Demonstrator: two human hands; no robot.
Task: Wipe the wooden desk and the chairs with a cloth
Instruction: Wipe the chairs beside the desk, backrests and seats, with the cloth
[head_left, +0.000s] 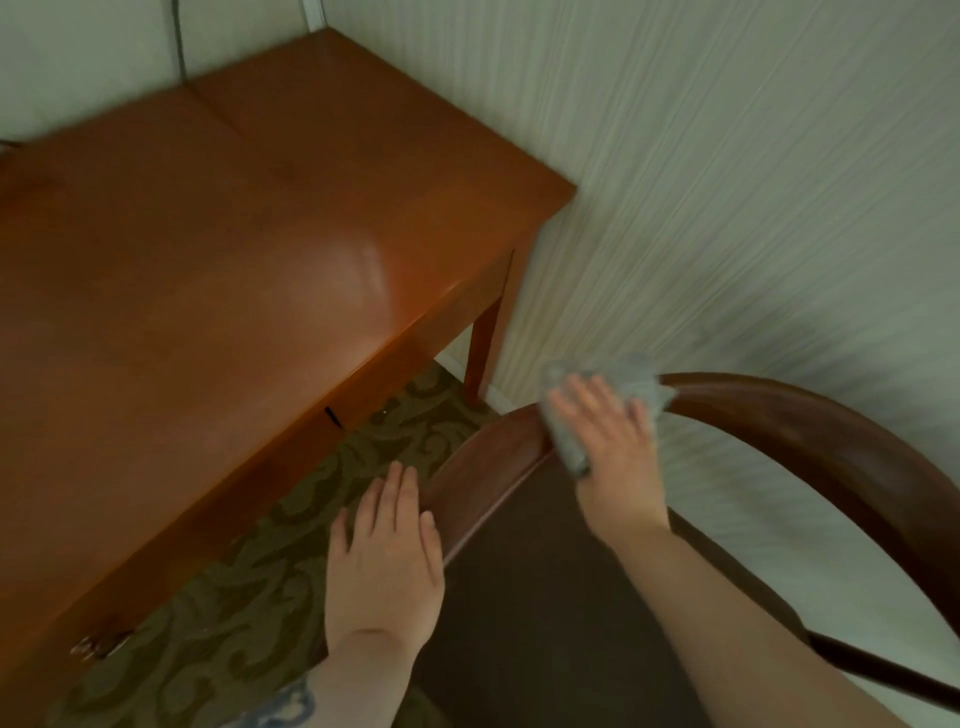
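Observation:
A dark wooden chair with a curved top rail (810, 415) stands at the lower right, its dark seat (545, 623) below. My right hand (618, 457) presses a light grey cloth (639, 387) flat against the rail's top, fingers straight. My left hand (384, 561) rests with straight fingers on the rail's left end, holding nothing. The reddish wooden desk (234, 249) fills the left and middle of the view; its top is bare and glossy.
A striped pale wall (727, 182) runs right behind the desk's right end and the chair. Patterned green carpet (249, 587) shows between desk and chair. A metal drawer handle (96, 647) sits on the desk front at lower left.

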